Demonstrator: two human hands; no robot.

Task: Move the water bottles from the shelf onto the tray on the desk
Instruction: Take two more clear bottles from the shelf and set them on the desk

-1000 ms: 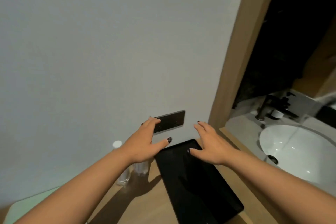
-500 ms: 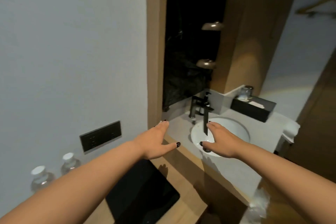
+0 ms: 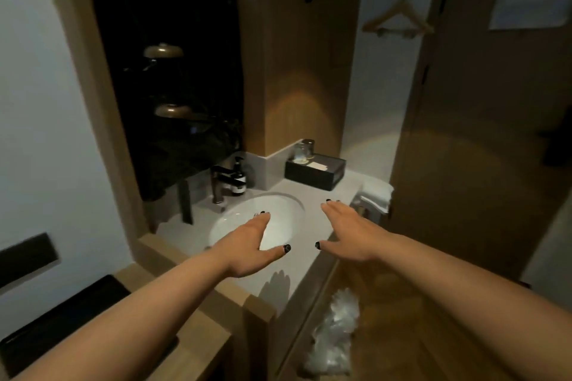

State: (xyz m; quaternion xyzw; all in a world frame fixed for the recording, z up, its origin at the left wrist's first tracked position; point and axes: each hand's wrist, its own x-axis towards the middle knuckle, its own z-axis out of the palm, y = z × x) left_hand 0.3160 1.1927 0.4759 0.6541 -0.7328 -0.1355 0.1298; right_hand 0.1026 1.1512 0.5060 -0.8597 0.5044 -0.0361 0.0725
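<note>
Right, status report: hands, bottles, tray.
Left hand and right hand open, empty, over the sink counter. No water bottles in view. Black tray on the desk, lower left, partly behind the left arm.

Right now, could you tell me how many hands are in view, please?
2: the left hand is open above the white sink; the right hand is open over the counter beside it.

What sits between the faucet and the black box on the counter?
In the head view, a dark pump bottle stands right beside the faucet; then bare counter up to the black box.
</note>
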